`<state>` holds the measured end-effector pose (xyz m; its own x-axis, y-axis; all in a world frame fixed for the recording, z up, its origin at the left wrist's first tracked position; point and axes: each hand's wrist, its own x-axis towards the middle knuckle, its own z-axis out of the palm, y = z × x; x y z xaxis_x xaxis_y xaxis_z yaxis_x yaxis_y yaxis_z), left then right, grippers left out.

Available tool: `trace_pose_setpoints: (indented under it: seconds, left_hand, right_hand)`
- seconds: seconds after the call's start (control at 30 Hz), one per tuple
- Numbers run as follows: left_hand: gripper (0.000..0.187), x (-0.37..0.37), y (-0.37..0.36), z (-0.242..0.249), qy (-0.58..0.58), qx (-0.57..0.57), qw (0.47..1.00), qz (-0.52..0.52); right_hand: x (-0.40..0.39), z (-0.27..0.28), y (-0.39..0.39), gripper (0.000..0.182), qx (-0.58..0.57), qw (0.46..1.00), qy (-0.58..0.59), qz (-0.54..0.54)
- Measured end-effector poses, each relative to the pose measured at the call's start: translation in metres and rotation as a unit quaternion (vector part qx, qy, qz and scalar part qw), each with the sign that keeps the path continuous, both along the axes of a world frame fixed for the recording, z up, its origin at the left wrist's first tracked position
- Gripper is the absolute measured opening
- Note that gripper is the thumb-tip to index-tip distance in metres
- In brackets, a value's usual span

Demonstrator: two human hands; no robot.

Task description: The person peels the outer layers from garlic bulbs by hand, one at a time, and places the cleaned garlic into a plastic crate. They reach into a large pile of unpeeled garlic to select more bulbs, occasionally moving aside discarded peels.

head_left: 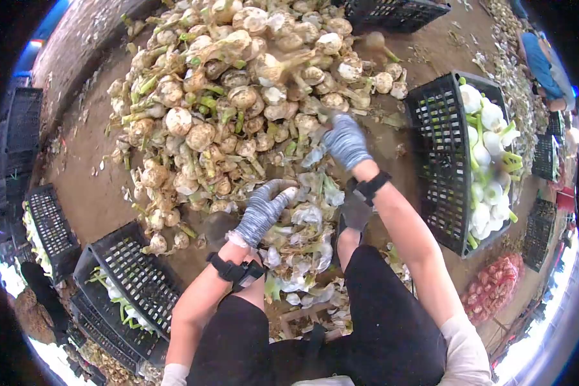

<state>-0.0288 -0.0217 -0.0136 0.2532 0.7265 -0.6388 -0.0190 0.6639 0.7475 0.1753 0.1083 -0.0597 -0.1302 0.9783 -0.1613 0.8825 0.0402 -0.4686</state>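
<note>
My left hand (264, 209), in a grey knitted glove, is above the loose peelings (305, 238) between my legs. Its fingers are curled together, with a small pale thing at their tips that I cannot make out. My right hand (346, 143), also gloved, is at the lower right edge of the big heap of unpeeled garlic bulbs (199, 136). Motion smears its fingertips, so whether they grip anything is unclear. The heap's bulbs are brownish, with stems and some green leaves.
To the right stands a black crate (441, 161) with clean white garlic (492, 141), and below it a red net sack (494, 286). Another black crate (138, 276) is at the lower left. A further crate (399, 13) stands at the top. A person (540, 67) is at the far right.
</note>
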Motion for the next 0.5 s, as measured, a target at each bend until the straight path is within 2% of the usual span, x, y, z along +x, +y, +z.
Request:
trace_pose_setpoints:
  seconds: [0.07,0.1,0.17,0.2,0.23,0.27,0.3,0.37,0.4,0.43,0.47,0.5]
  left_hand:
    - [0.028,0.001,0.0,-0.002,0.014,0.001,1.0,-0.009]
    - [0.027,0.001,0.001,-0.002,0.026,0.004,0.999,-0.021]
    - [0.027,0.001,0.0,-0.002,0.027,-0.03,0.999,-0.021]
    - [0.025,0.003,-0.002,-0.004,0.012,0.002,1.0,0.005]
    - [0.022,0.003,-0.004,-0.005,-0.003,0.033,0.999,0.03]
    - [0.022,0.001,-0.003,0.0,-0.001,0.017,0.999,0.027]
    - [0.022,-0.001,-0.003,-0.001,0.0,0.017,0.999,0.03]
    - [0.022,-0.005,-0.003,-0.005,0.003,-0.021,0.999,0.049]
    - [0.029,-0.009,-0.001,-0.009,-0.003,0.001,0.999,0.048]
    - [0.029,-0.009,0.0,-0.011,-0.004,0.0,0.999,0.05]
    - [0.035,-0.007,0.002,-0.013,0.0,0.054,0.996,0.073]
    - [0.042,-0.005,0.003,-0.014,0.006,0.108,0.99,0.096]
  right_hand:
    - [-0.031,0.023,-0.009,0.04,-0.015,0.991,-0.092,0.101]
    - [-0.033,0.002,-0.011,0.043,0.106,0.964,-0.141,0.201]
    - [-0.033,-0.025,-0.011,0.033,0.232,0.929,-0.177,0.228]
    - [-0.03,-0.029,-0.011,0.033,0.232,0.929,-0.175,0.229]
    - [-0.028,-0.02,-0.01,0.035,0.173,0.942,-0.189,0.217]
    - [-0.024,-0.016,-0.008,0.036,0.114,0.951,-0.203,0.204]
    - [-0.02,-0.012,-0.009,0.036,0.114,0.95,-0.202,0.207]
    - [-0.009,-0.009,-0.015,0.045,0.06,0.987,-0.098,0.114]
    - [-0.005,-0.019,-0.019,0.053,0.037,0.995,-0.068,0.058]
    - [0.002,-0.03,-0.026,0.053,0.036,0.995,-0.069,0.061]
    - [0.004,-0.03,-0.034,0.053,-0.052,0.981,0.181,-0.036]
    - [0.009,-0.028,-0.044,0.052,-0.142,0.938,0.305,-0.084]
